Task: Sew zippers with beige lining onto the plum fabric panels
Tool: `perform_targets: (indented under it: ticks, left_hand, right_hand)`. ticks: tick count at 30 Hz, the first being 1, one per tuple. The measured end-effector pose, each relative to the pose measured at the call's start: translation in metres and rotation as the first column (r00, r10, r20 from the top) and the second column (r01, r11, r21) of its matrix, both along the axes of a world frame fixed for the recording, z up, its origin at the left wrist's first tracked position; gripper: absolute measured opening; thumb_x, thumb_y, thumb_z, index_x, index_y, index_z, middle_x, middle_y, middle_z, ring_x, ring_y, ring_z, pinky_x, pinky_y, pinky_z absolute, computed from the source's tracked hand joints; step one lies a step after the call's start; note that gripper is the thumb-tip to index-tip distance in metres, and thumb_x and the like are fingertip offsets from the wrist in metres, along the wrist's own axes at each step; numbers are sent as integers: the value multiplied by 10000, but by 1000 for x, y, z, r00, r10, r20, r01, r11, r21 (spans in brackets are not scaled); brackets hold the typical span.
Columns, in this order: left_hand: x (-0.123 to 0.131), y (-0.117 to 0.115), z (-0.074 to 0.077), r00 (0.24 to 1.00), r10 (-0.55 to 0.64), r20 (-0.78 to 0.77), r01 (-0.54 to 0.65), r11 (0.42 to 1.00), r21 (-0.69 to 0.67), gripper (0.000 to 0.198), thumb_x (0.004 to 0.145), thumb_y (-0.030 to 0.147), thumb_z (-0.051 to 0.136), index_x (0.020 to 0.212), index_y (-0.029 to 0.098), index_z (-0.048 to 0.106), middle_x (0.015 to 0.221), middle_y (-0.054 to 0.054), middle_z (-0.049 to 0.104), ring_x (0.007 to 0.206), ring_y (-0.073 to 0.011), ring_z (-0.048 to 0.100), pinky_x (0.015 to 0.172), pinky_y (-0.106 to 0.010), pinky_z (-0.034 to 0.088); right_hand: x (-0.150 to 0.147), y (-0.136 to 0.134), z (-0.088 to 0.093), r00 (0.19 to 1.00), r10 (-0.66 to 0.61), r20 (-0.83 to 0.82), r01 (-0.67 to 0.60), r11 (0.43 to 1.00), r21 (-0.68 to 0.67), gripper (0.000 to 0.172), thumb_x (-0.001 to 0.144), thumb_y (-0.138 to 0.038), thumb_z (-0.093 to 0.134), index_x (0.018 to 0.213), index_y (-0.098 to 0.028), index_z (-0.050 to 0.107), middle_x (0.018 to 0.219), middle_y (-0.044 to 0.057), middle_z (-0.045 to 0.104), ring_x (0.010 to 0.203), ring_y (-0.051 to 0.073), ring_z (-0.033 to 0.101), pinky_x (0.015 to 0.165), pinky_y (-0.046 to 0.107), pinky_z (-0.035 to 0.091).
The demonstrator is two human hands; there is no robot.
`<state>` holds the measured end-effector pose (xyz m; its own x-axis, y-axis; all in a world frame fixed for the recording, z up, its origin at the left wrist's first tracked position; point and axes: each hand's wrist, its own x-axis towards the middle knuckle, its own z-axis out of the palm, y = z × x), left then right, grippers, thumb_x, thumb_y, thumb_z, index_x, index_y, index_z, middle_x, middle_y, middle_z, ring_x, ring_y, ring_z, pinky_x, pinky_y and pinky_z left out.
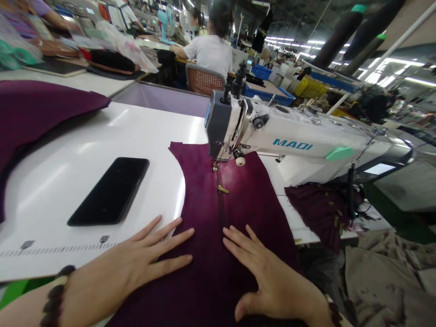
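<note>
A dark purple fabric panel [200, 204] lies flat under the head of a white sewing machine [289, 141]. A zipper [220, 213] with a gold zipper pull [223, 190] runs down the panel, its far end at the presser foot [215, 167]. My left hand [146, 254] rests with spread fingers, their tips on the panel's left part. Just right of the zipper, my right hand [262, 268] lies flat on the fabric, thumb held apart. Neither hand grips anything.
A black phone [109, 191] lies on the white table left of the panel. More purple fabric [44, 109] sits at far left. Purple pieces with gold zipper pulls [323, 206] are heaped right of the machine, near brown cloth [381, 272]. A person [213, 52] sits beyond.
</note>
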<state>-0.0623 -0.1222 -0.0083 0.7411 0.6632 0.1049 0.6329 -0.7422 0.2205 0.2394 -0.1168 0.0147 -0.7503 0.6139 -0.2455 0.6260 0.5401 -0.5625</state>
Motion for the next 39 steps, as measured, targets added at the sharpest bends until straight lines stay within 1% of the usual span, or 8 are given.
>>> perform_targets:
  ticks: [3, 8, 12, 17, 21, 24, 30, 39]
  left_hand:
    - [8, 4, 11, 983, -113, 145, 113, 994, 10, 466, 797, 69, 339, 1146, 313, 527, 1294, 18, 483, 1215, -192, 401, 1029, -383, 273]
    - [60, 16, 42, 890, -56, 453, 39, 998, 46, 284, 844, 109, 311, 854, 167, 589, 806, -53, 652, 714, -147, 590, 675, -259, 459]
    - [95, 25, 59, 841, -113, 528, 91, 994, 68, 252, 901, 157, 330, 836, 144, 573, 754, -46, 624, 705, -139, 581, 653, -249, 456]
    - [81, 24, 45, 716, 41, 697, -191, 972, 139, 146, 854, 153, 519, 999, 152, 525, 978, -71, 564, 889, -147, 539, 762, -243, 453]
    - [73, 17, 12, 879, 68, 472, -156, 976, 150, 143, 895, 173, 430, 836, 151, 558, 766, -29, 534, 654, -131, 487, 564, -233, 419]
    - [81, 12, -7, 931, 55, 361, -127, 975, 180, 308, 931, 213, 328, 748, 146, 567, 685, -25, 512, 583, -135, 451, 498, -242, 376]
    - [95, 16, -15, 914, 72, 399, -161, 968, 195, 330, 944, 234, 296, 817, 142, 586, 684, -20, 515, 577, -130, 458, 497, -239, 379]
    - [97, 21, -17, 887, 122, 446, -210, 965, 154, 255, 922, 193, 350, 838, 132, 583, 724, -34, 546, 620, -133, 493, 520, -237, 415]
  right_hand:
    - [1, -1, 3, 999, 33, -22, -32, 999, 23, 938, 706, -629, 549, 1403, -153, 142, 1442, 90, 124, 1326, 250, 98, 1089, 446, 3]
    - [-11, -15, 0, 998, 44, -45, -36, 984, 172, 1094, 656, -637, 591, 1406, -113, -8, 1431, 141, 138, 1313, 299, 129, 1079, 501, 63]
    - [-20, -28, -9, 965, -214, -153, 256, 901, 350, 618, 842, -297, 469, 1395, -202, 209, 1345, 74, 372, 1265, 262, 298, 1079, 503, 177]
    - [-1, -28, -18, 907, -332, -258, 383, 906, 180, 354, 867, -276, 385, 1178, -228, 547, 1166, 33, 556, 1174, 222, 438, 1058, 428, 288]
    - [15, -27, -19, 831, -503, -238, 505, 861, -56, 355, 823, -445, 450, 997, -217, 658, 1060, 32, 617, 1102, 216, 503, 1047, 365, 310]
    - [16, -28, -13, 709, -678, -195, 621, 731, -283, 429, 786, -520, 466, 985, -199, 669, 1097, 39, 600, 1137, 230, 473, 1054, 355, 287]
    - [12, -31, -5, 276, -961, -28, 834, 254, -489, 588, 630, -542, 612, 1080, -164, 626, 1208, 32, 524, 1253, 277, 313, 1102, 370, 116]
    - [17, -26, -8, 286, -955, 74, 810, 199, -551, 583, 564, -596, 623, 962, -173, 675, 1132, 49, 579, 1257, 272, 305, 1104, 355, 110]
